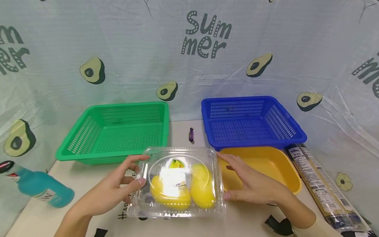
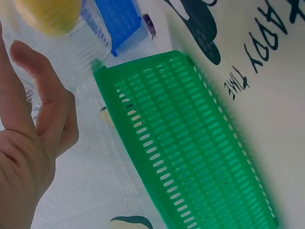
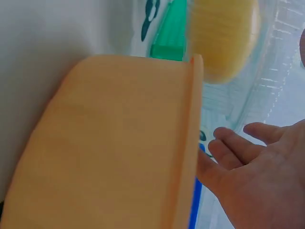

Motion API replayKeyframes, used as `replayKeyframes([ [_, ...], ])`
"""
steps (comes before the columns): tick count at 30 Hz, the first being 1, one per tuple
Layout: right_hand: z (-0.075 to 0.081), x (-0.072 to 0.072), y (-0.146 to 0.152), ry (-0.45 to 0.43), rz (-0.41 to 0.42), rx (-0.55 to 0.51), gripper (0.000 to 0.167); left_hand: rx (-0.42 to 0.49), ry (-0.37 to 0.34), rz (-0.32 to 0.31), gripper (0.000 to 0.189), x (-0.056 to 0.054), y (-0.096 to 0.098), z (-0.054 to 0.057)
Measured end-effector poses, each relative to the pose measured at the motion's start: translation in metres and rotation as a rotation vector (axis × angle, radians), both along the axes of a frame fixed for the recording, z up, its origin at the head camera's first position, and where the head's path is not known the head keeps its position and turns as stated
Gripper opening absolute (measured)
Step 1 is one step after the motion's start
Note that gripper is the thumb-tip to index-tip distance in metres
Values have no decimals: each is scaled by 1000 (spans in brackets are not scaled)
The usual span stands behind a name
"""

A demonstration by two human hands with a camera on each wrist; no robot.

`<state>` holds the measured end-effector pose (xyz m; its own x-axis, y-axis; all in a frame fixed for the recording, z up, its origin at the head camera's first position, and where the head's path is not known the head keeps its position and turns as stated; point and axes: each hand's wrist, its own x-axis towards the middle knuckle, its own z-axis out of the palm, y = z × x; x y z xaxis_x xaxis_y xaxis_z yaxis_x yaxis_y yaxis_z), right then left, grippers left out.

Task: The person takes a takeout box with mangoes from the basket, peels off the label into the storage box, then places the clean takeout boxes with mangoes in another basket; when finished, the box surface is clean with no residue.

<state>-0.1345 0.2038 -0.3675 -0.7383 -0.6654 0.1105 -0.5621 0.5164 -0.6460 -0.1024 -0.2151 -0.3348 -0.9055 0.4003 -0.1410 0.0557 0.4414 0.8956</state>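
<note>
A clear plastic clamshell box (image 1: pixel 177 214) with a shiny lid is in front of me at the middle. Through the lid show yellow fruits (image 1: pixel 202 194) that look like mangoes, and a small yellow-and-green sticker (image 1: pixel 176 163). My left hand (image 1: pixel 109 189) grips the box's left edge, thumb and forefinger spread along it. On the opposite side my right hand (image 1: pixel 254 184) holds the right edge, thumb near the lower corner. The left wrist view shows my left hand (image 2: pixel 28 119) beside the box. From the right wrist, the yellow tray hides part of the box.
Behind stand a green basket (image 1: pixel 164 131) and a blue basket (image 1: pixel 211 131), with a purple-wrapped candy (image 1: pixel 191 135) between them. A yellow tray (image 1: pixel 293 174) is behind my right hand. Long printed packs (image 1: pixel 322 191) lie far right; a blue bottle (image 1: pixel 44 187) leans at left.
</note>
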Motion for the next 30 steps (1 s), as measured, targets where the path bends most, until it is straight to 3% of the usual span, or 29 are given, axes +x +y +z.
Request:
replayKeyframes([
  [9,-7,4,-6,42,9,52,111,35,91,-21,54,2,1,-13],
  [13,-6,4,-7,36,18,65,112,65,42,-38,55,1,0,-24],
  [21,-13,1,-16,-68,18,132,112,81,-87,-47,60,2,-2,-44],
  [25,-18,2,-18,-88,4,173,111,93,-107,-80,61,1,-3,-49],
  [27,-20,2,-17,-82,-2,182,111,59,-58,-100,61,1,-3,-50],
  [30,-20,2,-18,-82,-6,179,110,-67,67,-104,60,1,-2,-49],
])
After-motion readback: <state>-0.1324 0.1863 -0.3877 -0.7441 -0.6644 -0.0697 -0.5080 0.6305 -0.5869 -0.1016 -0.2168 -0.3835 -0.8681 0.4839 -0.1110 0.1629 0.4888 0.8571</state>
